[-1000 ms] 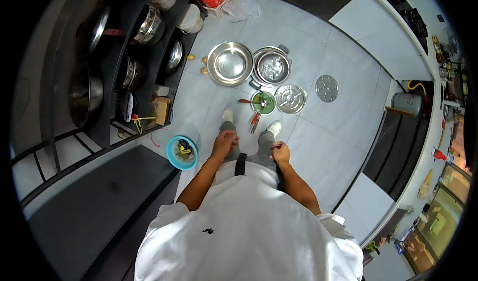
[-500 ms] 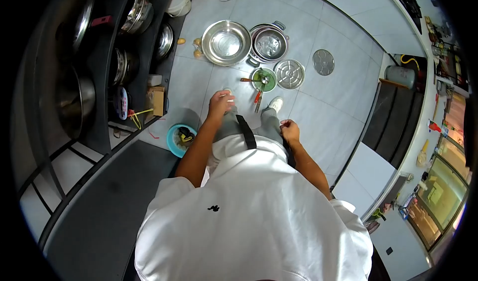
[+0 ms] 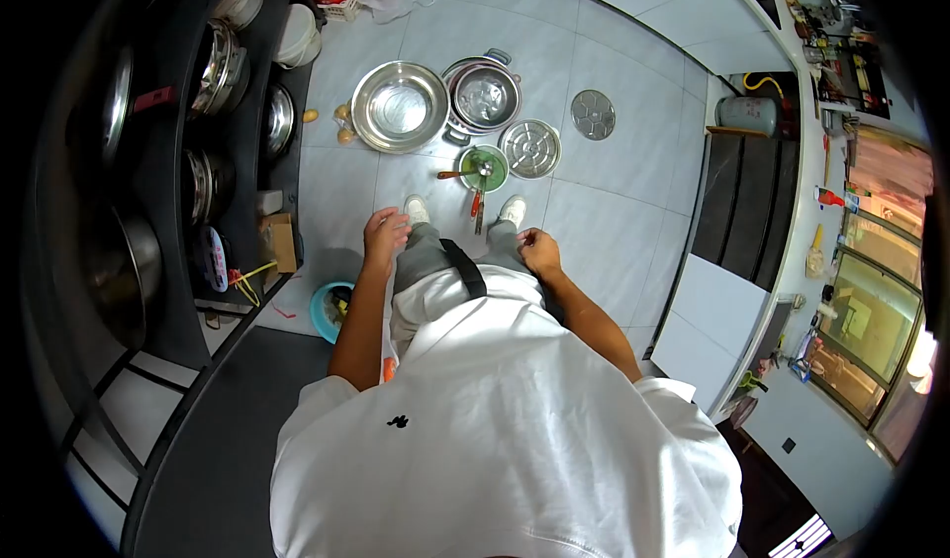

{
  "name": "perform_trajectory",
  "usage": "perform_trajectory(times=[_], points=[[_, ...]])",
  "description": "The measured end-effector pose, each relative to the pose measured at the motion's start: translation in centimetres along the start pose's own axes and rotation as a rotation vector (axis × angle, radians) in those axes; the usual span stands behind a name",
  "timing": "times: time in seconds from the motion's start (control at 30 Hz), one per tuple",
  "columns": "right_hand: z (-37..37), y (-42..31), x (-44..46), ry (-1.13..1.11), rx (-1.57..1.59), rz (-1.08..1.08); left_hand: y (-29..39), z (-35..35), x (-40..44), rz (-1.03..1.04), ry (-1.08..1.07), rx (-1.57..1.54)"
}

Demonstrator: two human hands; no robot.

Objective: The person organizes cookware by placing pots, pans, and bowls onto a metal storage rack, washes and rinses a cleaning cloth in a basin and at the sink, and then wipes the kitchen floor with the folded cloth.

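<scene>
My left hand hangs above the floor beside my left trouser leg, its fingers apart and holding nothing visible. By my right thigh, my right hand has its fingers curled in; whatever may be inside is hidden. On the tiles ahead of my shoes stands a green-lined bowl with a ladle and other handled utensils resting in and against it. Behind it are a wide steel basin and nested steel pots. A round perforated steamer plate lies to the right. Neither hand touches these.
Dark shelves with pots and lids line the left. A blue basin, partly hidden by my left arm, sits on the floor. Potatoes lie near the steel basin. A drain cover and a counter with a gas cylinder are right.
The view has turned, so the floor items appear further left and slightly lower. My left hand's fingers look more spread. My right hand stays near my thigh. The pots stay in place.
</scene>
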State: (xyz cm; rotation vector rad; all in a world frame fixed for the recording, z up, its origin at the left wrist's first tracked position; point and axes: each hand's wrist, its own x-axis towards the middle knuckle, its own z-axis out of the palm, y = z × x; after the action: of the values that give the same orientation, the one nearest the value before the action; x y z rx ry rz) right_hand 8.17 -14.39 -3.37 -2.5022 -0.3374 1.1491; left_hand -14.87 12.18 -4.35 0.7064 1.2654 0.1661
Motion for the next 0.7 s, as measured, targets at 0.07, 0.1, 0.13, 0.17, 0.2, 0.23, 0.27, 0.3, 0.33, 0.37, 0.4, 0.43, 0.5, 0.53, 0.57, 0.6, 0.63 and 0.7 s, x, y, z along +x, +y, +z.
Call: perform_trajectory(times=[0.07, 0.1, 0.13, 0.17, 0.2, 0.23, 0.27, 0.3, 0.33, 0.37, 0.4, 0.43, 0.5, 0.53, 0.57, 0.6, 0.63, 0.7], points=[[-0.2, -0.3, -0.1, 0.005, -0.014, -0.001, 0.3, 0.5, 0.3, -0.005, -0.011, 0.016], [-0.3, -0.2, -0.1, 0.017, -0.014, -0.007, 0.8, 0.9, 0.1, -0.009, -0.024, 0.036], [-0.3, 0.0, -0.1, 0.029, -0.012, -0.012, 1.5, 1.4, -0.1, -0.011, -0.037, 0.056], [-0.4, 0.2, 0.2, 0.035, -0.011, -0.011, 2.0, 1.9, -0.2, -0.012, -0.049, 0.076], [-0.5, 0.6, 0.4, 0.039, -0.011, -0.01, 2.2, 2.3, 0.0, -0.008, -0.061, 0.077], [-0.6, 1.0, 0.6, 0.042, -0.011, -0.009, 2.3, 2.6, 0.3, -0.003, -0.073, 0.078], [-0.7, 1.4, 0.8, 0.027, 0.031, 0.008, 2.5, 2.8, 0.4, 0.003, -0.083, 0.079], [-0.9, 1.7, 1.1, 0.012, 0.071, 0.024, 2.8, 3.2, 0.5, 0.006, -0.083, 0.08], [-1.1, 1.9, 1.4, -0.003, 0.111, 0.039, 3.1, 3.5, 0.6, 0.009, -0.084, 0.08], [-1.1, 2.3, 1.9, -0.019, 0.153, 0.04, 3.3, 3.9, 0.6, 0.013, -0.085, 0.079], [-1.1, 2.6, 2.4, -0.034, 0.194, 0.04, 3.5, 4.2, 0.8, 0.018, -0.088, 0.078], [-1.1, 2.9, 2.9, -0.051, 0.234, 0.041, 3.4, 4.4, 0.8, 0.02, -0.089, 0.077], [-1.6, 2.9, 3.6, -0.106, 0.281, 0.082, 3.5, 4.7, 1.0, 0.034, -0.092, 0.074], [-1.9, 2.6, 3.7, -0.135, 0.303, 0.103, 3.4, 4.8, 1.0, 0.044, -0.092, 0.073], [-2.2, 2.2, 3.8, -0.14, 0.312, 0.105, 3.4, 4.8, 0.9, 0.053, -0.092, 0.072], [-2.5, 1.8, 4.1, -0.144, 0.321, 0.106, 3.2, 4.8, 1.1, 0.06, -0.087, 0.068], [-2.7, 1.5, 4.4, -0.149, 0.329, 0.106, 2.9, 4.7, 1.3, 0.067, -0.082, 0.065], [-2.9, 0.9, 4.9, -0.133, 0.318, 0.081, 2.4, 4.5, 1.6, 0.073, -0.069, 0.049]])
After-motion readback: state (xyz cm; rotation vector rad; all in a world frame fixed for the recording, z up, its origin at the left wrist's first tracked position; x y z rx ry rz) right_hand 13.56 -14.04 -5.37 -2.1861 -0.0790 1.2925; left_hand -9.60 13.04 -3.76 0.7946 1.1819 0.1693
